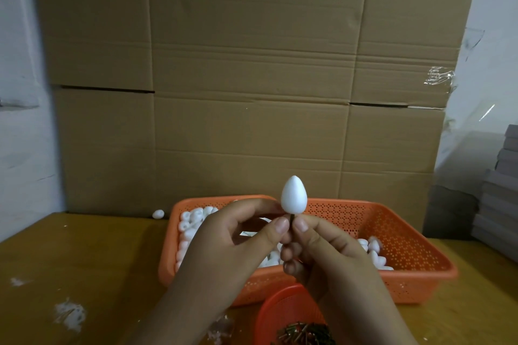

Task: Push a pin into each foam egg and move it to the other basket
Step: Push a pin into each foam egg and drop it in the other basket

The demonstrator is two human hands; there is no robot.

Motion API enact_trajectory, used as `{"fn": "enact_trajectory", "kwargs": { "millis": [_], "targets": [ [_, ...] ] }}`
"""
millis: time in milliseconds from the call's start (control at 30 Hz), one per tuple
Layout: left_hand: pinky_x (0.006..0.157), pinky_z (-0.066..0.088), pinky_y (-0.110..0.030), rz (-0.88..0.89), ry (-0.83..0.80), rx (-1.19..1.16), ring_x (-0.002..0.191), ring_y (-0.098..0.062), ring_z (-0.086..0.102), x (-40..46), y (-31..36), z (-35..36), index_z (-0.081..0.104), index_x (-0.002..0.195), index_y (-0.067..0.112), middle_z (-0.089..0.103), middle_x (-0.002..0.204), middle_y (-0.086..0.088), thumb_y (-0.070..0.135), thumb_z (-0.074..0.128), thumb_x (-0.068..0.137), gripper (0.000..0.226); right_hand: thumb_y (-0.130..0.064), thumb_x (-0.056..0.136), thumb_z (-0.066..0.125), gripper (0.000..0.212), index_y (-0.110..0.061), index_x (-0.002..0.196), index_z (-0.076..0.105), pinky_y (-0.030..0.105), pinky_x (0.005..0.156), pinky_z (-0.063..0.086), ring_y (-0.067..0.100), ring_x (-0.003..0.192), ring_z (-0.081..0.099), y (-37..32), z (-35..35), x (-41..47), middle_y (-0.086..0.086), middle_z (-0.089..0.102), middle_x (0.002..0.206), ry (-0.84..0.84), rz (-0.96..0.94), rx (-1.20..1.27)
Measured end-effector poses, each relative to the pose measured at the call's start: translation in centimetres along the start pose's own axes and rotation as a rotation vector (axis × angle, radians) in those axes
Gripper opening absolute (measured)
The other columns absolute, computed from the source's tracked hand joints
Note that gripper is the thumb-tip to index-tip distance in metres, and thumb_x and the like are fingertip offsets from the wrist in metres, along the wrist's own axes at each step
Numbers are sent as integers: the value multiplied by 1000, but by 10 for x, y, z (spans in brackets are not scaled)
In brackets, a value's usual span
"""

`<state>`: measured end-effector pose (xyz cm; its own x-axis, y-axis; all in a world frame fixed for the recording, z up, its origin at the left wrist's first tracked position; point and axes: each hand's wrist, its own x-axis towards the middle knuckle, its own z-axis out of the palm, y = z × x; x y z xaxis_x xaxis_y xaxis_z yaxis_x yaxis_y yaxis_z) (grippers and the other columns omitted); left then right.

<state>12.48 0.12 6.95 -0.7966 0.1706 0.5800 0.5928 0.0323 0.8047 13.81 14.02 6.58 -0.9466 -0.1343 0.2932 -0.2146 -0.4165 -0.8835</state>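
Head cam: foam egg [294, 194] held up over the orange basket [392, 230], pointy end up, pin [291, 221] poking out the bottom. Left hand [246, 235] pinching egg's lower side w/ thumb + finger, right hand [322, 246] curled round the pin. Prob super light & dents easy, so grab at the fat base, gently.

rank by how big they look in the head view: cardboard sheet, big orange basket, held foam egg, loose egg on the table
1. cardboard sheet
2. big orange basket
3. held foam egg
4. loose egg on the table, though it lies farther from the camera, so the two eggs may match.
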Motion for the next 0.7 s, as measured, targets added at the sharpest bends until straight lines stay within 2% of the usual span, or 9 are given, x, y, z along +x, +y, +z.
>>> {"fn": "enact_trajectory", "kwargs": {
  "millis": [100,267,400,500,600,633,700],
  "targets": [
    [68,50,-10,-3,3,0,79,2,68,0,0,0,72,97,41,75,82,10,32,64,77,23,-27,71,64,17,-14,71,75,19,51,48,8,57,59,1,-1,1,2,65,66,-3,-3,-8],
    [66,50,-11,3,5,-3,74,2,67,-1,1,0,74,94,33,74,78,7,29,65,78,18,-24,77,69,14,-14,71,75,19,51,48,8,56,59,2,-2,1,3,66,67,-5,1,-11],
    [69,52,-17,-24,-13,-32,81,-7,70,0,-2,-1,76,99,26,75,83,0,30,64,80,22,-25,73,61,18,-14,69,75,18,50,47,8,55,58,4,-1,2,2,65,66,-32,11,0],
    [72,53,-20,-56,-14,-91,81,-8,69,0,-3,-1,75,101,28,74,83,-1,40,65,80,25,-25,74,60,20,-14,71,75,18,50,47,8,55,57,4,-1,2,2,64,66,-66,52,41],
    [80,55,-38,-154,-3,-195,88,-11,71,-3,-6,-2,74,101,32,75,91,0,59,60,73,42,-25,76,58,20,-14,72,75,19,49,47,8,54,56,4,1,2,2,61,64,-100,99,77],
    [79,53,-41,-182,-8,-222,88,-13,71,-4,-6,-3,74,103,30,75,93,-2,62,59,71,47,-24,76,58,20,-15,71,75,19,49,47,8,53,56,4,1,2,2,61,64,-111,112,89],
    [71,50,-38,-198,-22,-246,78,-13,68,-5,-3,-2,73,105,28,73,86,-2,62,63,72,48,-23,76,58,19,-14,70,74,20,48,47,9,52,56,5,2,1,3,60,63,-136,131,105]
  ]
}}
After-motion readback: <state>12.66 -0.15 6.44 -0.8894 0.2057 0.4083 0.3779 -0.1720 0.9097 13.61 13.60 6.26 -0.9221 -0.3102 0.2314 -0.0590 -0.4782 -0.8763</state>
